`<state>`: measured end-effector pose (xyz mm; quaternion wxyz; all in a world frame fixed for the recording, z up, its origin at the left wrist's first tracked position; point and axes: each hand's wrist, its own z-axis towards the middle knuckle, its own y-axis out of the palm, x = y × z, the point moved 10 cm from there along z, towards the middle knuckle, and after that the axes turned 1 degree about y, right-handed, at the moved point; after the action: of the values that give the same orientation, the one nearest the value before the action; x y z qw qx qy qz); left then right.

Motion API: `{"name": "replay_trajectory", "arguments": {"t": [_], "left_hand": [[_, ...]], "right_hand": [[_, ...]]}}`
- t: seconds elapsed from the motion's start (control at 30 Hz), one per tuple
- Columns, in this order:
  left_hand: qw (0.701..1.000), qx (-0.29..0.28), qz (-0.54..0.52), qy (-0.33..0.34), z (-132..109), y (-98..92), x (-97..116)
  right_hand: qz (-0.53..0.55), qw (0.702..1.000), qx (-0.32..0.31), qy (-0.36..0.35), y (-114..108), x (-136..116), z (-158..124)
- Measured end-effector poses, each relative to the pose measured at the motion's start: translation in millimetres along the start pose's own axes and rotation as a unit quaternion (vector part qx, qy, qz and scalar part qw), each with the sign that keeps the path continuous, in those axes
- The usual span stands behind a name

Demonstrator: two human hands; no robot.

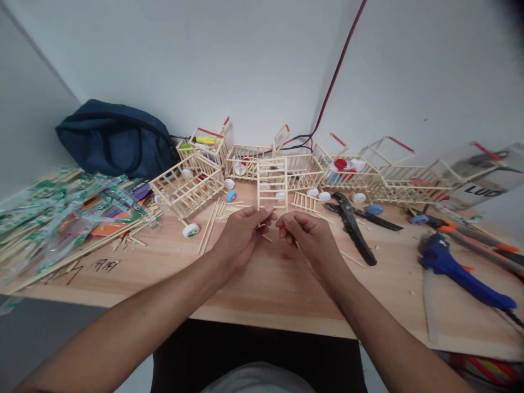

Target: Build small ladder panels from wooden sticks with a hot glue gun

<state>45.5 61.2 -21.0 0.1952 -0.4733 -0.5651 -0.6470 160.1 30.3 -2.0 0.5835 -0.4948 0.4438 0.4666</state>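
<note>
My left hand (244, 232) and my right hand (308, 233) are close together above the middle of the table, fingertips a small gap apart. Both are closed in a pinch; whatever lies between the fingers is too small or hidden to make out. Directly behind the fingertips is a ladder-like frame of thin wooden sticks (272, 190); I cannot tell whether the hands touch it. Beyond it stands a row of miniature stick carts, among them a tilted cart (188, 188) with bottle-cap wheels at left. A small flat stick grille (305, 202) lies behind my right hand.
Black pliers (352, 226), a blue glue gun (458, 267) and orange-handled pliers (478, 240) lie at right. Plastic-wrapped sticks (73, 218) and a dark blue bag (117, 136) occupy the left. Loose sticks (210, 226) and a blue cap (231, 196) are nearer the middle.
</note>
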Motion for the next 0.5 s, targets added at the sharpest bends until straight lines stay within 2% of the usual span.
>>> {"name": "replay_trajectory", "arguments": {"t": [0.37, 0.5], "left_hand": [[1.0, 0.011, -0.013, -0.023, -0.2, -2.4, -2.8], [0.999, -0.007, 0.019, -0.035, -2.1, 1.7, -1.3]], "right_hand": [[0.007, 1.0, -0.001, 0.007, -1.3, 1.8, -0.2], [0.006, 1.0, 0.009, 0.005, -7.9, 2.1, 1.0]]}}
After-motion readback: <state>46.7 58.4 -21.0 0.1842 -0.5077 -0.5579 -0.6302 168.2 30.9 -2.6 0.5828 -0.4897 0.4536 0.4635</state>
